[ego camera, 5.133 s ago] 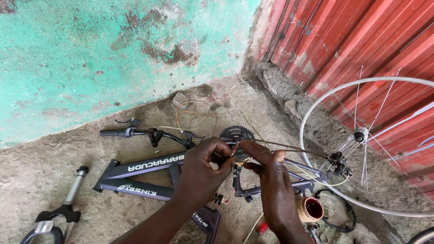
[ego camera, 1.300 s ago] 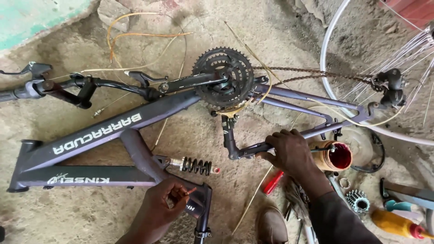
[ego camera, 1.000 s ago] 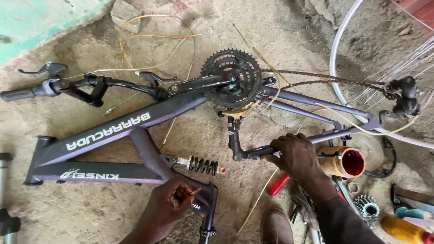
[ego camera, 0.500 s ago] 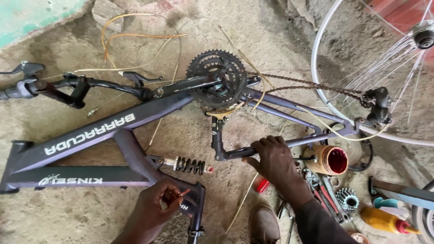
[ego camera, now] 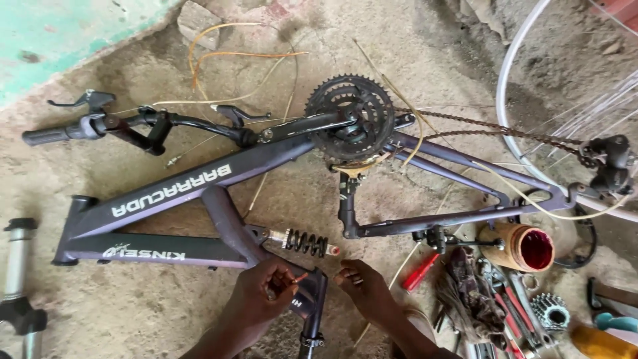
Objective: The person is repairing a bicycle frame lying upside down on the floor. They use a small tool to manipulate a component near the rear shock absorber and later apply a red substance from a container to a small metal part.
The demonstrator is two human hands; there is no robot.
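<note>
Left hand (ego camera: 266, 292) fingers curled, pinching a small reddish part (ego camera: 297, 278) at the fingertips, pressed against the seat tube (ego camera: 311, 306) of the purple bike frame (ego camera: 199, 193). Right hand (ego camera: 362, 287) just beside it, fingers loosely curled near the coil shock (ego camera: 306, 242); can't tell if it grips anything. Frame lies flat on the dirt floor. Beyond: crankset (ego camera: 352, 123), handlebar (ego camera: 126, 126).

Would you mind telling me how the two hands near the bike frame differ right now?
The left hand is curled shut around a small part with an orange tip, pressed against the dark frame beside the coil spring. The right hand lies more relaxed on the ground next to the frame tube; whether it pinches anything small is hard to tell. Both are bare and sit low, close together under the spring.
</note>
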